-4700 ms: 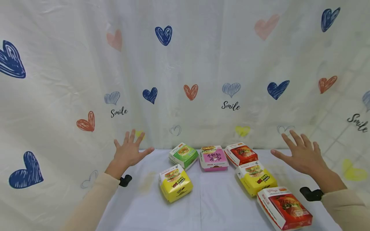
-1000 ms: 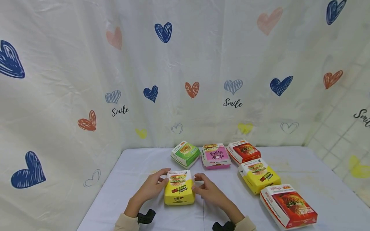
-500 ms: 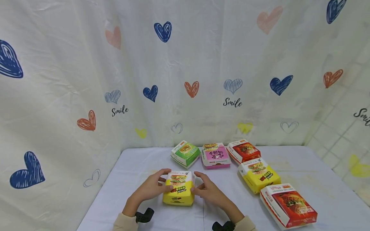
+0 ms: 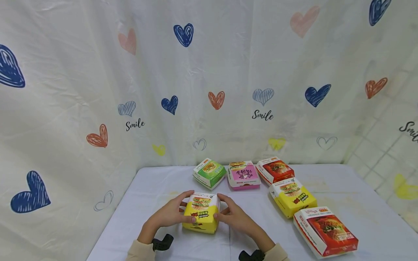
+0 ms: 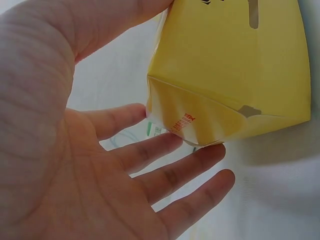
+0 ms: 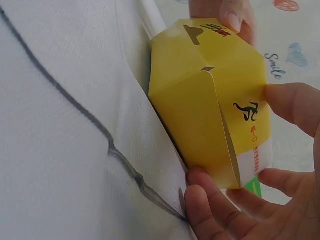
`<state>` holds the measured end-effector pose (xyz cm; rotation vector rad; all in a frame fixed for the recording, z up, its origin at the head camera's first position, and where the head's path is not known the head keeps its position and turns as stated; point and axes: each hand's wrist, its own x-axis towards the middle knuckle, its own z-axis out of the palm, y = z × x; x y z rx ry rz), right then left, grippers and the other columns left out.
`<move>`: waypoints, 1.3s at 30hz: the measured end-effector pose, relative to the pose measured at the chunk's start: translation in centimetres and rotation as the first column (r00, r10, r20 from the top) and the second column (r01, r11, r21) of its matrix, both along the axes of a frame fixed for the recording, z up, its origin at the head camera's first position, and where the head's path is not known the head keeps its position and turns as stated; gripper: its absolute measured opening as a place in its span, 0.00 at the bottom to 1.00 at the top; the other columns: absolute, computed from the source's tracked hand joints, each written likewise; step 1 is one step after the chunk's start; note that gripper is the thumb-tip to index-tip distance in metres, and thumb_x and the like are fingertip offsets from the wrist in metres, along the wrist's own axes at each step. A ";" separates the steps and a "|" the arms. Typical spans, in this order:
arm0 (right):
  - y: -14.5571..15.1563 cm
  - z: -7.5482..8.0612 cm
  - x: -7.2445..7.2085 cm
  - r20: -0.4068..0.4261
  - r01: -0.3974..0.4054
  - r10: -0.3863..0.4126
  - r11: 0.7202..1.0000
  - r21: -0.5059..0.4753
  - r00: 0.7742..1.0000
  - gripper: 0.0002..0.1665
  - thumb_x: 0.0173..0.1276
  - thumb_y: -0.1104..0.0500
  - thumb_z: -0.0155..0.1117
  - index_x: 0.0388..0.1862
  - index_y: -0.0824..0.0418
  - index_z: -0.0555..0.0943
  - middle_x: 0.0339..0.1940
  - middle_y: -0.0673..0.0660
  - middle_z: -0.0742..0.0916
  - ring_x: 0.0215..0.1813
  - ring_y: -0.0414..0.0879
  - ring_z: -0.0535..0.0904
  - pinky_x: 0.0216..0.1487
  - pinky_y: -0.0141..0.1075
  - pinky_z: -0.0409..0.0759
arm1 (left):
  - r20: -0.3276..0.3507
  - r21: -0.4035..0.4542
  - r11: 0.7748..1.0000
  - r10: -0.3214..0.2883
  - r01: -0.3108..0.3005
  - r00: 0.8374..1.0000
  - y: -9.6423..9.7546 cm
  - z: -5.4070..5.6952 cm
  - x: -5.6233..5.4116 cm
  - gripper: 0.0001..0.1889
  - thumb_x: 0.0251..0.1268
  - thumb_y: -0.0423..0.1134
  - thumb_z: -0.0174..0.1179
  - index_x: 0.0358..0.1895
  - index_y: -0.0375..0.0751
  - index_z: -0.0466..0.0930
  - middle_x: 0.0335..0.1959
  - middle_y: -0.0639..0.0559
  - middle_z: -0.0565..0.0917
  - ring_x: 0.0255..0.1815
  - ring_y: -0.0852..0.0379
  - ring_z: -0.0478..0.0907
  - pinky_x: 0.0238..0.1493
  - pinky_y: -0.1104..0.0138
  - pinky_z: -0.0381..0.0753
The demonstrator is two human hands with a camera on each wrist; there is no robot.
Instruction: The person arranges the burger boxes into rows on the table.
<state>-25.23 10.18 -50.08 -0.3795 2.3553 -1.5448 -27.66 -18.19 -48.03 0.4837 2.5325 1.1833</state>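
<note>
A yellow and white burger box (image 4: pixel 203 203) sits near the front middle of the table, between my two hands. My left hand (image 4: pixel 169 213) grips its left side; the thumb lies over the front of the lid and the fingers reach round the side. In the left wrist view, fingertips (image 5: pixel 212 150) touch the box's lower side flap. My right hand (image 4: pixel 237 217) holds the right side, its thumb at the right front edge. In the right wrist view the thumb (image 6: pixel 292 102) presses the lid's edge while the other fingers lie along the side and base.
Behind stand a green burger box (image 4: pixel 209 174) and a pink one (image 4: pixel 244 175). A red box (image 4: pixel 275 170), another yellow box (image 4: pixel 292 197) and a larger red box (image 4: pixel 326 232) run down the right side. A white heart-printed curtain (image 4: pixel 228 72) hangs behind the white-covered table (image 4: pixel 343 188).
From raised and wide apart, both hands have come down to the near yellow box. Over the last second the left thumb has moved onto its front, and the box has shifted slightly left.
</note>
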 end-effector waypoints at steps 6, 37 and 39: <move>0.0 0.2 0.2 -0.008 0.006 -0.006 1.000 -0.014 1.000 0.49 0.68 0.46 0.71 0.81 0.54 0.58 0.78 0.63 0.68 0.50 0.48 0.78 0.43 0.40 0.80 | -0.016 0.000 1.000 -0.006 0.006 1.000 -0.1 0.1 0.0 0.54 0.52 0.57 0.77 0.81 0.54 0.56 0.78 0.49 0.66 0.67 0.43 0.75 0.61 0.47 0.79; 0.2 0.1 -0.3 -0.020 0.059 -0.060 0.998 -0.037 0.998 0.24 0.76 0.45 0.60 0.63 0.56 0.73 0.59 0.60 0.80 0.49 0.48 0.79 0.45 0.41 0.82 | -0.062 -0.001 0.999 -0.048 0.048 0.997 -2.0 -0.1 -0.6 0.37 0.64 0.57 0.69 0.74 0.54 0.69 0.70 0.45 0.76 0.66 0.43 0.76 0.63 0.49 0.80; 0.2 0.1 -0.3 -0.026 0.054 -0.055 0.998 -0.043 0.998 0.23 0.77 0.45 0.59 0.62 0.56 0.73 0.57 0.60 0.81 0.49 0.48 0.79 0.45 0.41 0.82 | -0.072 0.004 0.999 -0.051 0.051 0.996 -2.1 -0.2 -0.7 0.35 0.65 0.57 0.68 0.74 0.54 0.70 0.70 0.45 0.76 0.66 0.43 0.77 0.62 0.48 0.80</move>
